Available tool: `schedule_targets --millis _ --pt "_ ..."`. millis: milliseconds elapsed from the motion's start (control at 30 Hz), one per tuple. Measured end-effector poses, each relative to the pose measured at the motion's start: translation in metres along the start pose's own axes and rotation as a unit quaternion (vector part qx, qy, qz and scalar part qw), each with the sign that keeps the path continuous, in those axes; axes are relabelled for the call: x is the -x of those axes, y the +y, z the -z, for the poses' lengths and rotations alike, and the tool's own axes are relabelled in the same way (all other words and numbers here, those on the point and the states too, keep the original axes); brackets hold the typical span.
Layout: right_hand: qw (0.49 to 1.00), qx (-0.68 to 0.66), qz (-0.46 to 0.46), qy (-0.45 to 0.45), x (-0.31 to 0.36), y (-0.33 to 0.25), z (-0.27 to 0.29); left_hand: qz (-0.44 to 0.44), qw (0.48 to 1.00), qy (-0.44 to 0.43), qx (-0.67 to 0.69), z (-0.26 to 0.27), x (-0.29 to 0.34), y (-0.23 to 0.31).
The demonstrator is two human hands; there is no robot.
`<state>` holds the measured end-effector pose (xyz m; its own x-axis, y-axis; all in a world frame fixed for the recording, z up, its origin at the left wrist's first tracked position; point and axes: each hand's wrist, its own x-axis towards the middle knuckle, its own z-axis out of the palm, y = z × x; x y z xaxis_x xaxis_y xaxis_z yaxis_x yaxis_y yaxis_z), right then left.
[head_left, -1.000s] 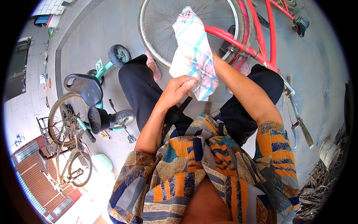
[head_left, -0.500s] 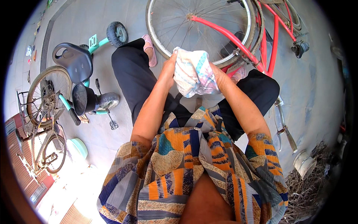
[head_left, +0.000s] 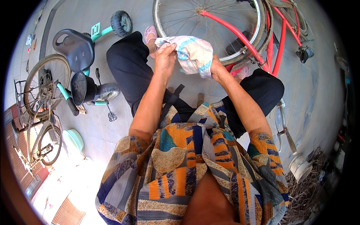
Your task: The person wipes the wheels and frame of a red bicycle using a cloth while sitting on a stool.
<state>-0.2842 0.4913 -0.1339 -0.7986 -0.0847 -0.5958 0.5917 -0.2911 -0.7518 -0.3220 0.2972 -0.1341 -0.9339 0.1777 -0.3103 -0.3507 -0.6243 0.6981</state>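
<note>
A crumpled white cloth point(head_left: 194, 52) with pale blue and pink patterning is stretched between my two hands, above my spread knees. My left hand point(head_left: 165, 59) is closed on its left part, thumb on top. At the cloth's lower right edge, my right hand point(head_left: 217, 69) grips it with bent fingers, partly hidden. Just beyond the cloth lies a red bicycle point(head_left: 234, 32), its large spoked wheel point(head_left: 176, 28) nearest to my hands. The cloth overlaps the near part of the wheel's rim in view; whether they touch I cannot tell.
A child's tricycle with a black seat point(head_left: 75, 50) and turquoise frame stands at the left, next to a dark bicycle point(head_left: 41, 97). A pale green basin point(head_left: 73, 140) is below them. On the right are a white bucket point(head_left: 300, 168) and dry twigs point(head_left: 309, 198).
The cloth has shifted from bunched and upright to spread wider toward the left. My left hand has turned and moved slightly left; my right hand has slid lower along the cloth's edge.
</note>
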Motion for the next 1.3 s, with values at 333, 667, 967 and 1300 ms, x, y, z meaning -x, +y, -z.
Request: schedule_targets --millis 333,667,967,1300 --pt "0.980 -0.111 -0.020 0.167 -0.018 0.017 0.029 -0.070 0.993 -0.027 0.090 -0.024 0.007 0.031" --pt "0.972 -0.214 0.043 0.082 -0.012 0.017 0.008 -0.176 0.857 -0.276 -0.399 -0.120 0.068 0.002" --pt "0.962 -0.133 0.170 -0.166 0.021 -0.021 0.015 -0.006 0.907 -0.229 -0.353 -0.111 0.086 -0.014" --pt "0.943 -0.293 0.140 -0.079 0.013 0.000 -0.007 -0.314 0.538 -0.092 -0.777 -0.065 0.045 -0.042"
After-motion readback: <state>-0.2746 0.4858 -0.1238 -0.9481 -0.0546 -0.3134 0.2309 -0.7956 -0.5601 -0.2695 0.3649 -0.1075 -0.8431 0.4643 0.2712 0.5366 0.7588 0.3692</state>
